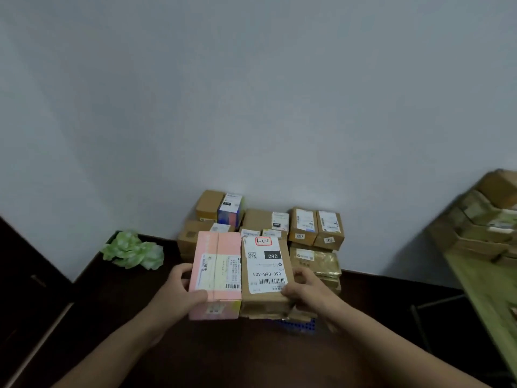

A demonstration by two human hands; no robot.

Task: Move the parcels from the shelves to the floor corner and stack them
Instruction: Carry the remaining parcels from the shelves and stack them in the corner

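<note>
A pink parcel (pixel 215 273) and a brown cardboard parcel (pixel 265 275) with a white label sit side by side in front of me, above the dark floor. My left hand (pixel 179 289) grips the pink parcel's left side, thumb on top. My right hand (pixel 305 289) grips the brown parcel's right edge. A thin blue item (pixel 296 324) shows under the brown parcel. Behind them, against the wall, stands a stack of several cardboard parcels (pixel 316 228), with a gold foil packet (pixel 319 260) low on the right.
A crumpled green-white bag (pixel 131 250) lies on the floor left of the stack. A green table (pixel 486 292) bearing more boxes (pixel 484 222) stands at the right, its metal legs reaching the floor. Dark furniture (pixel 25 275) fills the left edge.
</note>
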